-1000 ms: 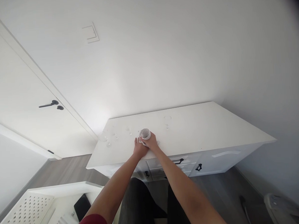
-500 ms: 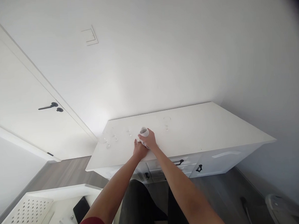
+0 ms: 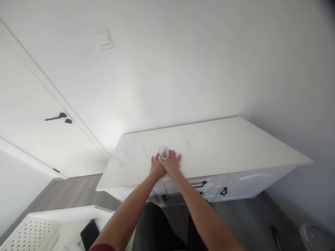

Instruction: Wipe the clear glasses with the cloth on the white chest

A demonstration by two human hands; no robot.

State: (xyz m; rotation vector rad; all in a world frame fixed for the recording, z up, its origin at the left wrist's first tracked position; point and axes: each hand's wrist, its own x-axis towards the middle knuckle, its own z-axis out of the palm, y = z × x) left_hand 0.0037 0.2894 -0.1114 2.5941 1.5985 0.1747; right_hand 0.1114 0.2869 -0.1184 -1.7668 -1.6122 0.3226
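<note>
A clear drinking glass (image 3: 163,151) stands upright between my two hands near the cabinet's front; its lower part is hidden. My left hand (image 3: 157,170) is closed low around the glass's left side. Against the same glass, my right hand (image 3: 173,163) presses from the right, thumb inward on a white cloth (image 3: 160,160) and the other fingers somewhat spread. Only a small piece of the cloth shows, just under the rim. Behind and to the right stands another clear stemmed glass (image 3: 188,140). Several more clear glasses (image 3: 127,151) are grouped on the left, faint against the white top.
The white cabinet (image 3: 234,145) has dark handles (image 3: 224,191) on its front and backs onto a pale wall. A door with a black lever (image 3: 56,117) is at left. Below left is a white unit with a perforated panel (image 3: 31,234) and a black flat object (image 3: 89,234).
The white cloth has come off the glass's mouth, and the clear rim now shows. My right hand has slid down the glass, its fingers spreading. My left hand stays low on the glass.
</note>
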